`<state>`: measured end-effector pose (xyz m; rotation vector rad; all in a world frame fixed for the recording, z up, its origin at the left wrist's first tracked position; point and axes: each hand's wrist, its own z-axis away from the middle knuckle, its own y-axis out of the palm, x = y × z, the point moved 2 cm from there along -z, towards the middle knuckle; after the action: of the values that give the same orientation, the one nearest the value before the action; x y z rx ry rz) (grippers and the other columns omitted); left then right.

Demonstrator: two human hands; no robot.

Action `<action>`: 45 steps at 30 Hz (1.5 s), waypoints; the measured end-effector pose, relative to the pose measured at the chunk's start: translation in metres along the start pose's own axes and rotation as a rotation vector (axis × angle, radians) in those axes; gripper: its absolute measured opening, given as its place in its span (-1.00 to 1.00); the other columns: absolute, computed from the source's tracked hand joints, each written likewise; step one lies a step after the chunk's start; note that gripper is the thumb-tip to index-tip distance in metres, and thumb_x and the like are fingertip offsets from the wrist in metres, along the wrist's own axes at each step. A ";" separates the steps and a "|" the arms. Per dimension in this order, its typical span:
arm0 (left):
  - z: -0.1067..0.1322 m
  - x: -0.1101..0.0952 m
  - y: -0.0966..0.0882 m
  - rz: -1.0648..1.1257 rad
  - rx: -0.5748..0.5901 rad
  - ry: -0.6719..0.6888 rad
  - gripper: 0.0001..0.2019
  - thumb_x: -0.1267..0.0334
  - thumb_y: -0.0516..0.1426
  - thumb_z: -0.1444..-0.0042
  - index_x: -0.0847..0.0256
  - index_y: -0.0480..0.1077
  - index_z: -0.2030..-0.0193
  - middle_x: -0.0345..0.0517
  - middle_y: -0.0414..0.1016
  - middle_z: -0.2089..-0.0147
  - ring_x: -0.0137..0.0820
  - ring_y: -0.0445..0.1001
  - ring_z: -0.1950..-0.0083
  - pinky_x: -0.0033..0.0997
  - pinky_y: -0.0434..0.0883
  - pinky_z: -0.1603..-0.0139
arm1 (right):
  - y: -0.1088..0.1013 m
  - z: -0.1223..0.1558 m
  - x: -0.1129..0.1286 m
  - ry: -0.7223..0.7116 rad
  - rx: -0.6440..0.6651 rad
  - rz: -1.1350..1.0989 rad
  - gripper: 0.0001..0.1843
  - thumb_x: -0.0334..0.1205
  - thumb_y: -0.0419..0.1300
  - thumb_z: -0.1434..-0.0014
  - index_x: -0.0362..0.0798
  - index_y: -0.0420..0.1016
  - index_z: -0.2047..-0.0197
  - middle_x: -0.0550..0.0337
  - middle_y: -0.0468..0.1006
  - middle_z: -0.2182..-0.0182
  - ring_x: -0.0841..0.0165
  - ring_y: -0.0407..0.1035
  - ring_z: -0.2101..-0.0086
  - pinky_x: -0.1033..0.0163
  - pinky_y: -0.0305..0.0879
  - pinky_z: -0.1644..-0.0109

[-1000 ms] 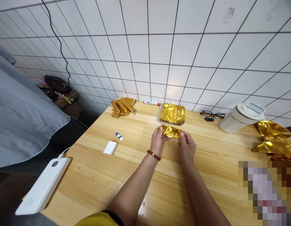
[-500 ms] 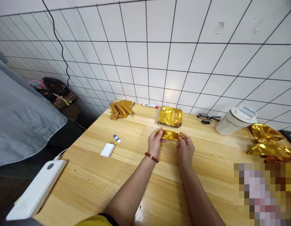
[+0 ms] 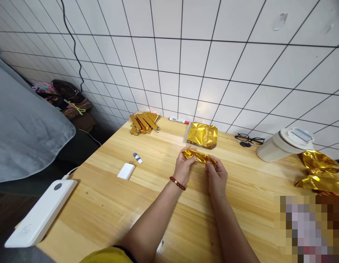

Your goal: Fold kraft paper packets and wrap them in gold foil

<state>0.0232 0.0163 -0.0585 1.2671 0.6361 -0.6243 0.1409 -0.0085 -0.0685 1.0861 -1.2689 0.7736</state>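
Between my two hands a folded strip of gold foil paper [image 3: 200, 156] is held just above the wooden table [image 3: 147, 208]. My left hand [image 3: 183, 164], with a beaded bracelet at the wrist, grips its left part, the thumb pressed on the front. My right hand [image 3: 217, 174] pinches the right end between thumb and fingers. Behind the hands lies a stack of flat gold foil sheets [image 3: 202, 134]. A pile of folded gold strips [image 3: 144, 123] rests at the table's far left corner.
A marker [image 3: 179, 120] lies by the tiled wall. Black glasses [image 3: 249, 139] and a white cup [image 3: 281, 144] stand right, near crumpled gold foil [image 3: 320, 171]. At left are a glue stick [image 3: 138, 158], a white charger [image 3: 126, 170] and a white power strip [image 3: 41, 213].
My left thumb has slid inward along the foil strip, which now tilts down to the right. My right hand keeps its pinch. The camera view has shifted slightly.
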 end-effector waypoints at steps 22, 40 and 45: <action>-0.010 -0.007 -0.011 0.346 0.040 -0.156 -0.41 0.52 0.20 0.10 0.08 0.37 -0.13 -0.05 0.53 -0.09 -0.30 0.54 0.01 -0.18 0.45 -0.05 | 0.007 0.006 -0.004 -0.087 0.228 0.132 -0.37 -0.09 0.37 -0.04 0.04 0.39 -0.18 0.01 0.46 -0.13 0.24 0.43 0.05 0.02 0.36 -0.08; -0.001 -0.001 0.000 0.065 0.088 -0.132 -0.72 0.26 0.41 0.17 0.30 0.54 0.30 -0.05 0.60 0.25 -0.35 0.53 0.21 -0.26 0.39 0.02 | -0.002 -0.001 0.000 0.081 -0.077 -0.048 -0.62 0.03 0.41 0.05 -0.09 0.54 0.31 0.28 0.47 0.50 0.49 0.22 0.49 0.35 0.16 0.40; -0.002 -0.005 -0.001 0.097 0.010 -0.074 -0.67 0.10 0.40 0.17 0.30 0.54 0.33 -0.06 0.60 0.32 -0.40 0.52 0.29 -0.36 0.41 0.17 | -0.003 -0.001 0.002 0.078 -0.090 0.017 -0.62 0.07 0.38 0.03 -0.10 0.55 0.34 0.28 0.45 0.54 0.49 0.18 0.53 0.34 0.13 0.44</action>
<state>0.0192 0.0187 -0.0562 1.2705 0.5084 -0.5921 0.1440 -0.0085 -0.0671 0.9651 -1.2363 0.7580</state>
